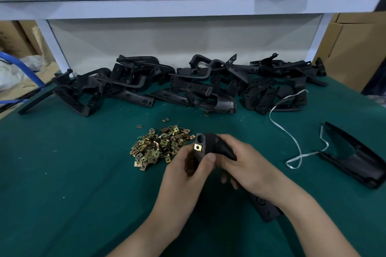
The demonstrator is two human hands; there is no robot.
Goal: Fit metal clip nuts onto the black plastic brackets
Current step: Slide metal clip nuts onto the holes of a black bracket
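A black plastic bracket is held above the green table, gripped by both hands. My left hand curls round its lower part, thumb pressed against the side. My right hand wraps the bracket's body from the right; the bracket's long end sticks out under my wrist. A brass-coloured clip nut sits on the bracket's near tab, just below a round hole. A loose heap of clip nuts lies on the table to the left of the bracket.
A long pile of black brackets stretches across the back of the green table. A single black bracket lies at the right, beside a white strap. A white shelf overhangs the back.
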